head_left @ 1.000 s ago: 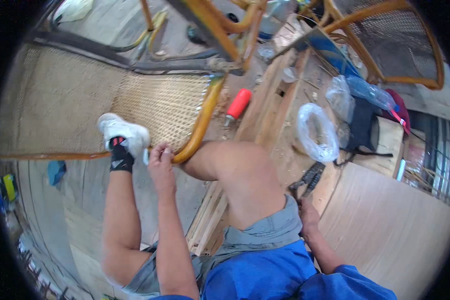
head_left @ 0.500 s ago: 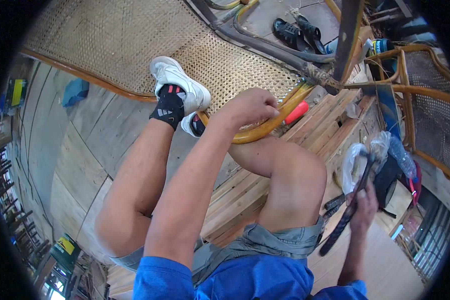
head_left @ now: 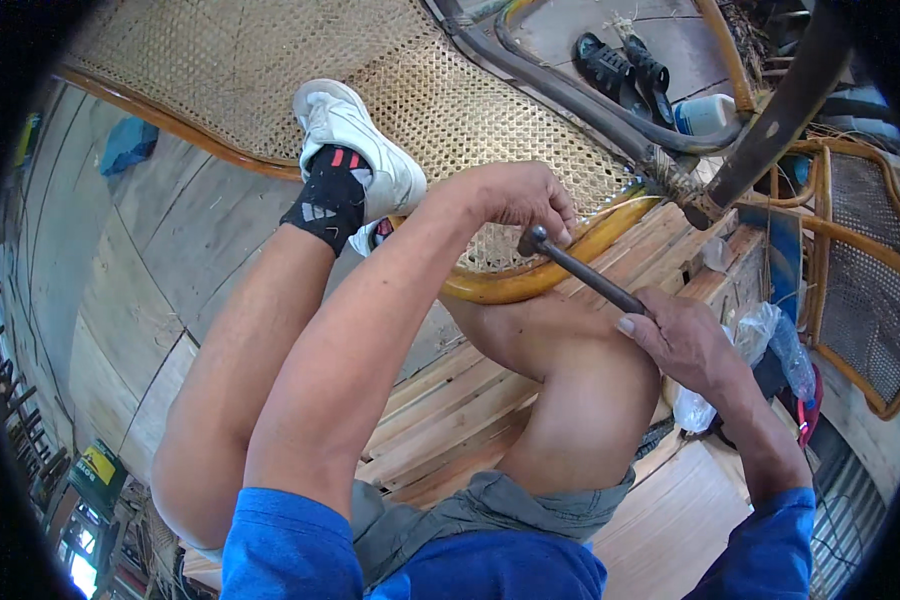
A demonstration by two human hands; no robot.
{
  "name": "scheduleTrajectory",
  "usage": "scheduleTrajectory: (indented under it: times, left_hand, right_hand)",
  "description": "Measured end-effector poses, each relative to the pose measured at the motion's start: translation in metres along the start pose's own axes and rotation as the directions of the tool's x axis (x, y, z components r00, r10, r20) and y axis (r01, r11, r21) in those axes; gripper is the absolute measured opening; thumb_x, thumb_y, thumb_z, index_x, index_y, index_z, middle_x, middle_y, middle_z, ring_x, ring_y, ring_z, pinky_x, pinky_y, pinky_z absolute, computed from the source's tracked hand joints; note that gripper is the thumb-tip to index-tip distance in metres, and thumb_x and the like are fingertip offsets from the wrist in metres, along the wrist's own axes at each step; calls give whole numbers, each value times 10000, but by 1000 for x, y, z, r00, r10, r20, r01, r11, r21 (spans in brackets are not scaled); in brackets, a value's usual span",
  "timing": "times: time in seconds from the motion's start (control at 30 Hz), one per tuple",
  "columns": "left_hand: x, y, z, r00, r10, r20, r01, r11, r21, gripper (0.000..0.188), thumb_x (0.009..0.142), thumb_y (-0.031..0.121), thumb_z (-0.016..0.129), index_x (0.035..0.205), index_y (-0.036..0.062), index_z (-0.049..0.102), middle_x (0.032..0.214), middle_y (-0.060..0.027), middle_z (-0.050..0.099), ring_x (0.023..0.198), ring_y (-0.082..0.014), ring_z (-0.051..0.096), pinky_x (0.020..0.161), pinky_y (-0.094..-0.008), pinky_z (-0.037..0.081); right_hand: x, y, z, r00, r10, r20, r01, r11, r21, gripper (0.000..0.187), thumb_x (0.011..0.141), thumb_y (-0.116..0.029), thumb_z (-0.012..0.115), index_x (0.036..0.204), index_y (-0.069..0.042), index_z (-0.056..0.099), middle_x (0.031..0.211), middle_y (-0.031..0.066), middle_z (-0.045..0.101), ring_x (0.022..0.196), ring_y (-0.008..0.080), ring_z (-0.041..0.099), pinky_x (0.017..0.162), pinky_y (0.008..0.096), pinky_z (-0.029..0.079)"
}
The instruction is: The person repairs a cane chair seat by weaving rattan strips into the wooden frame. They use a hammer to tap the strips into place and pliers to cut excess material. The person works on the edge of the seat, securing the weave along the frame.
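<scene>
A hammer (head_left: pixel 598 282) is gripped by its handle in my right hand (head_left: pixel 688 335). Its head is over the curved yellow-brown rattan frame (head_left: pixel 530 284), close to my left fingers. My left hand (head_left: pixel 528 195) is bent down at the inner edge of that frame, fingers pinched together over the woven cane panel (head_left: pixel 490 130). What they pinch is hidden; a thin pale strip (head_left: pixel 625 208) runs along the frame beside them. The rattan frame lies across my thigh, and my foot in a white shoe (head_left: pixel 360 140) rests against the woven panel.
Wooden slats (head_left: pixel 470 385) lie under my legs. Dark poles (head_left: pixel 570 95) bound with cane cross at the upper right. Beyond are black sandals (head_left: pixel 610 72), a white container (head_left: pixel 705 115) and another woven rattan piece (head_left: pixel 860 230). Plastic bags (head_left: pixel 755 335) lie at the right.
My right hand has swung the hammer up and left from beside my knee to the rattan frame. My left hand stays at the frame's edge, and the view has shifted slightly.
</scene>
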State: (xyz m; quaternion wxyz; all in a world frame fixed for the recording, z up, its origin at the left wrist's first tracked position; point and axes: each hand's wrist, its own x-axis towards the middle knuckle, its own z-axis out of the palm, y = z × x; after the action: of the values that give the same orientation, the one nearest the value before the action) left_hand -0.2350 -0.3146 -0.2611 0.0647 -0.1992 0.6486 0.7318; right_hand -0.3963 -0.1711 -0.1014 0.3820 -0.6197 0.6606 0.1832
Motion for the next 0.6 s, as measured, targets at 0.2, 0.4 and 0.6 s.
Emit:
scheduleTrajectory:
  times: [0.2, 0.4, 0.6]
  left_hand:
    - [0, -4, -1, 998, 54, -28, -54, 998, -6, 174, 731, 170, 722, 854, 49, 701, 716, 17, 638, 671, -78, 538, 642, -253, 445]
    - [-1, -5, -2, 1000, 11, -25, -11, 1000, -17, 189, 728, 183, 731, 854, 46, 701, 724, 11, 644, 688, -78, 546, 651, -252, 447]
    - [2, -6, -3, 1000, 17, -6, -18, 997, -77, 199, 721, 188, 740, 858, 48, 704, 732, 8, 651, 695, -76, 551, 656, -252, 449]
  right_hand:
    - [12, 6, 9, 999, -42, 34, 46, 989, -141, 323, 900, -361, 495, 896, -39, 510, 761, 213, 602, 757, 411, 594, 669, 489, 453]
    - [12, 11, 12, 996, -63, -64, 62, 998, -9, 345, 890, -370, 511, 873, -26, 523, 719, 215, 579, 729, 407, 590, 634, 467, 455]
    - [16, 15, 12, 999, -38, -23, 36, 996, -78, 327, 885, -378, 515, 889, -52, 500, 720, 208, 601, 723, 411, 600, 629, 500, 460]
